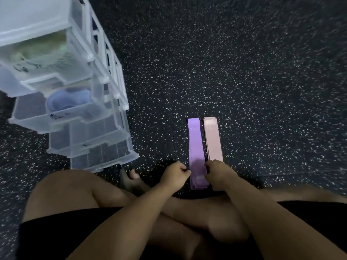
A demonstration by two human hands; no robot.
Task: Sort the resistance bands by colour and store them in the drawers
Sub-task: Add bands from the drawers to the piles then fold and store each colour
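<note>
A stack of purple resistance bands (pixel 196 145) lies flat on the speckled floor, with a stack of pink bands (pixel 213 139) right beside it. My left hand (pixel 174 175) has curled fingers that pinch the purple stack's left edge near its close end. My right hand (pixel 216 173) grips the same stack's right edge and covers the near end of the pink bands. To the left stands a clear plastic drawer unit (pixel 105 117) with several drawers pulled out. One drawer holds green bands (pixel 43 51), the one below it blue bands (pixel 69 102).
I sit cross-legged, knees (pixel 62 186) and feet just below the hands. The two lowest drawers (pixel 88 143) stick out toward my left knee and look empty. Dark speckled floor (pixel 244 72) stretches ahead and to the right.
</note>
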